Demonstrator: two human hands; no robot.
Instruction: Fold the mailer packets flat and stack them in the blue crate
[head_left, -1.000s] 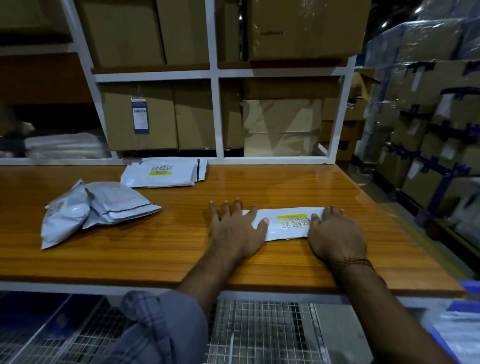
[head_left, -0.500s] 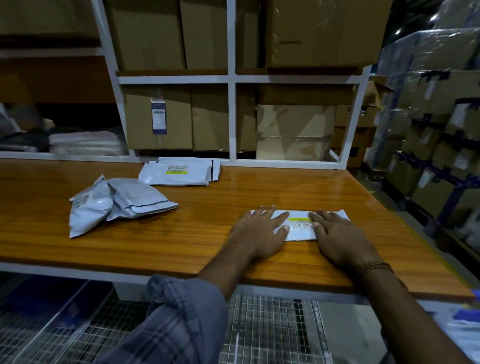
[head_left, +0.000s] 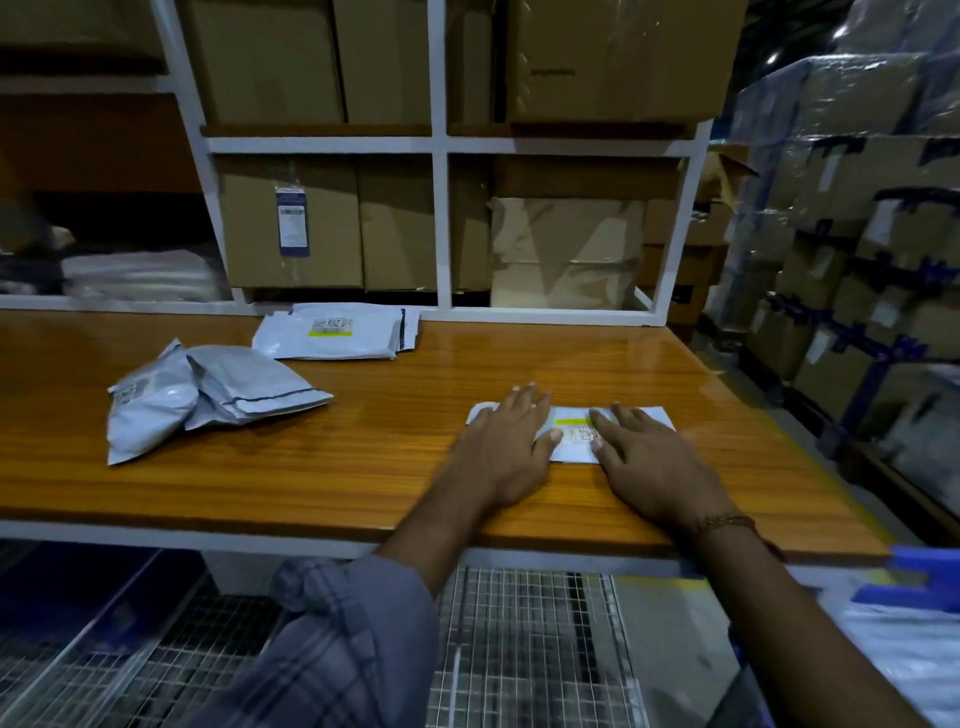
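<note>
A folded white mailer packet (head_left: 570, 436) with a yellow stripe and a barcode label lies on the wooden table (head_left: 395, 467), right of centre. My left hand (head_left: 506, 447) presses flat on its left part, fingers straight. My right hand (head_left: 649, 457) presses flat on its right part. Two puffy grey mailer packets (head_left: 208, 397) lie at the left of the table. A flat pile of white mailers (head_left: 337, 332) rests at the back by the shelf frame. A blue crate (head_left: 919, 577) shows only as an edge at the lower right, with white packets inside.
A white shelf frame (head_left: 441, 223) full of cardboard boxes stands behind the table. Wrapped stacks of boxes (head_left: 857, 234) fill the right side. A wire mesh shelf (head_left: 524, 644) lies under the table, in front of my legs.
Both hands have slid closer together over the folded mailer, covering more of it. The camera view has shifted left, so the table's contents appear further right.
</note>
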